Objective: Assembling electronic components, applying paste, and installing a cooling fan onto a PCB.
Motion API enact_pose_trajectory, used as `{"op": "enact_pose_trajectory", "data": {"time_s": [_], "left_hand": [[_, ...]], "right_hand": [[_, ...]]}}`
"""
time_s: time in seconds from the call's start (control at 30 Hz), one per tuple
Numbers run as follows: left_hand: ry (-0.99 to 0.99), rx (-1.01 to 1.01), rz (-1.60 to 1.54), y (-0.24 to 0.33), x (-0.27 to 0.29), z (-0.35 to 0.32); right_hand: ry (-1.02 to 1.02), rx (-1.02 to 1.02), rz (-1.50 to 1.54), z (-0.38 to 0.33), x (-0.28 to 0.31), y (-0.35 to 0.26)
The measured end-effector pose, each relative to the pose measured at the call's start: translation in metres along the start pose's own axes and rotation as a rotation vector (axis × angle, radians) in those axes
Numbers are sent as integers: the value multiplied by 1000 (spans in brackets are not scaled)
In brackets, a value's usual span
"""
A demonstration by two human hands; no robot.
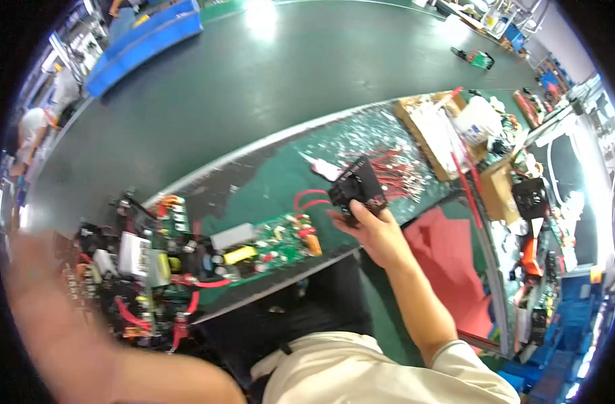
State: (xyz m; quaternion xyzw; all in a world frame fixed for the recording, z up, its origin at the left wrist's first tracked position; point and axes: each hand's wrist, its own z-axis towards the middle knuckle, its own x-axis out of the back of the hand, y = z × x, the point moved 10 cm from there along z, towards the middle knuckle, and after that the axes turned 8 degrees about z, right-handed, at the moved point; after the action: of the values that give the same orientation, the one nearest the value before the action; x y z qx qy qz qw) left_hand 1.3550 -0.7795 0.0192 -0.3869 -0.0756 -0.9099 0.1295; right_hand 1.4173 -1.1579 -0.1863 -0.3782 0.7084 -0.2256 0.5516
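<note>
My right hand is closed round a black plastic panel with a boxy part on its face. It holds the panel just above the green worktop. Red wires loop beside the panel toward a green circuit board, which lies flat near the worktop's front edge and carries small components. Motion smears my left hand at the far left, so its fingers cannot be made out. It is nearest to a pile of assembled circuit boards with red wires and black, white and yellow parts.
Beyond the panel lies a bundle of red wires. A cardboard box stands at the back right, near a white container. Red sheets lie right of my arm. A dark conveyor belt runs behind, with a blue bin.
</note>
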Motion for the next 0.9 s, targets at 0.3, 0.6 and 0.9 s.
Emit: {"op": "enact_pose_trajectory", "data": {"time_s": [0.3, 0.6, 0.9], "left_hand": [[-265, 7, -346, 13, -56, -40], [-184, 114, -657, 58, -40, -20], [-433, 29, -801, 103, -6, -26]], "right_hand": [[-15, 14, -45, 12, 8, -21], [25, 0, -82, -7, 16, -1], [39, -41, -232, 9, 23, -8]]}}
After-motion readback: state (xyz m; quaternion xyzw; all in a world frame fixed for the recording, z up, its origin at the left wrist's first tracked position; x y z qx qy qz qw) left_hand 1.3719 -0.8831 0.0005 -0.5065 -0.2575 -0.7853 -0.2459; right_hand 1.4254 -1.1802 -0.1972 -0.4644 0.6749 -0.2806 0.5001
